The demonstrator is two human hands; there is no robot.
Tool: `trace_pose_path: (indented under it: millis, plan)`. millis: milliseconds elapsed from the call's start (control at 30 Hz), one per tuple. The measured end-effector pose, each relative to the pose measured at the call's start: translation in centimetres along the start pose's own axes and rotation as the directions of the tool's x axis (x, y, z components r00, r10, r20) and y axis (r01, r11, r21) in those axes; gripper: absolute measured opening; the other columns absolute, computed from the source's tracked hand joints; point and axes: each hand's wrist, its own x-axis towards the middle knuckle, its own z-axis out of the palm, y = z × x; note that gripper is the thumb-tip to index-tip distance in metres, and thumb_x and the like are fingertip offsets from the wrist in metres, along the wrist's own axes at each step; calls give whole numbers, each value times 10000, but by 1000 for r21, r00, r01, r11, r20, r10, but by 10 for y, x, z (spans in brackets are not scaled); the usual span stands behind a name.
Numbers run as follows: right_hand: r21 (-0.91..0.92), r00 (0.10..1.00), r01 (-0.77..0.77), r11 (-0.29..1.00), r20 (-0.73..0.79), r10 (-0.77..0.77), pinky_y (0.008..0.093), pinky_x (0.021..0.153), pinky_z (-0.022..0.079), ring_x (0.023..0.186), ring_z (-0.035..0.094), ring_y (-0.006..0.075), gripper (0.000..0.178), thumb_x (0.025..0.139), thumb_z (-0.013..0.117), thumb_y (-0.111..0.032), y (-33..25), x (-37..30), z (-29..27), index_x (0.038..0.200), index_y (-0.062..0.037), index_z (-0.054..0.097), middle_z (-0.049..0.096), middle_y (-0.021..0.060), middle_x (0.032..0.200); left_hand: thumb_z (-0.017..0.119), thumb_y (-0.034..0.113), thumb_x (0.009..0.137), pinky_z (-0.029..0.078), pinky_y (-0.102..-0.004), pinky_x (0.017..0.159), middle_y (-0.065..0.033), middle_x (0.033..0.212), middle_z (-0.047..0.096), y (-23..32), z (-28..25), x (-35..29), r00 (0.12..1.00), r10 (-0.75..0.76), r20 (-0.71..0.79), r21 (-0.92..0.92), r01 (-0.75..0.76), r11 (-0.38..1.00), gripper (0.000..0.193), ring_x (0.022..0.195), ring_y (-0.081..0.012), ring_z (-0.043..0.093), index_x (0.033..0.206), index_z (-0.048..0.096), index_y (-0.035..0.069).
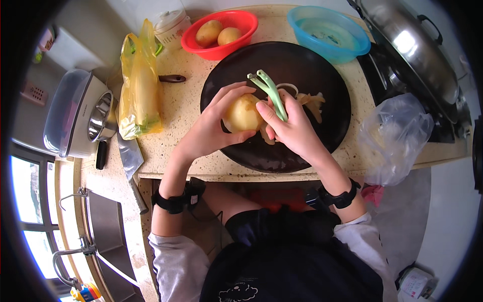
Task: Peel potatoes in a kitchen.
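Note:
A partly peeled potato point(243, 114) is held in my left hand point(214, 121), with fingers over its far side and the thumb along its near side. Its near face is pale and bare, while some brownish skin shows on the upper part. My right hand point(290, 119) grips a light green peeler point(271, 90) close against the potato's right side; the blade is hidden. Both hands are above a round black board point(236, 60). Strips of potato peel point(313, 104) lie on it to the right of my right hand, and more hang or lie below the potato.
Two potatoes point(210, 33) sit in a red basket point(249, 25) at the back. Right of it is a blue basin point(363, 44) with water. A yellow bag point(132, 90) and a cleaver point(130, 157) lie left. A clear plastic bag point(395, 136) hangs at the right counter edge.

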Motion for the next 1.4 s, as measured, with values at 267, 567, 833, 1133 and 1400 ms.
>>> trace_pose_path:
  millis: [267, 567, 833, 1133, 1400]
  plan:
    - [106, 997, -17, 994, 73, 9, 192, 364, 329, 403, 429, 35, 339, 896, 534, -348, -16, -6, -1, 867, -11, 515, 446, -20, 560, 563, 195, 845, 388, -281, 867, -96, 1090, 496, -2, 27, -9, 914, -359, -191, -316, 289, 904, 306, 986, -167, 491, 1089, 502, 20]
    - [-515, 926, 297, 804, -50, -374, 241, 478, 411, 504, 553, 140, 349, 830, 627, -286, -12, -15, -24, 1023, 2, 588, 612, 93, 688, 390, 227, 918, 390, -234, 765, -45, 844, 550, -23, 24, 9, 806, -389, -446, -457, 169, 873, 281, 788, -115, 493, 892, 560, 5]
    - [-878, 836, 334, 343, 107, -539, 302, 477, 463, 564, 580, 204, 438, 711, 717, -218, -27, -23, -10, 1111, -89, 597, 581, 49, 716, 361, 276, 957, 392, -214, 721, -23, 789, 545, -21, 24, 17, 828, -446, -339, -519, 231, 823, 325, 753, -82, 489, 877, 551, 24]
    - [-921, 839, 277, 274, 93, -536, 299, 433, 427, 509, 554, 188, 405, 713, 706, -301, -39, -17, -2, 1048, -89, 621, 529, 41, 626, 431, 298, 945, 395, -207, 726, -2, 801, 556, -14, 25, 17, 832, -455, -317, -509, 256, 822, 304, 777, -57, 489, 919, 566, 27]
    - [-938, 823, 240, 249, 61, -564, 293, 419, 419, 499, 560, 185, 384, 718, 698, -329, -35, -15, 3, 1011, -88, 631, 531, 36, 599, 480, 281, 930, 392, -195, 740, 18, 842, 558, -14, 19, 17, 861, -462, -212, -553, 284, 783, 264, 813, -44, 490, 973, 561, 33]
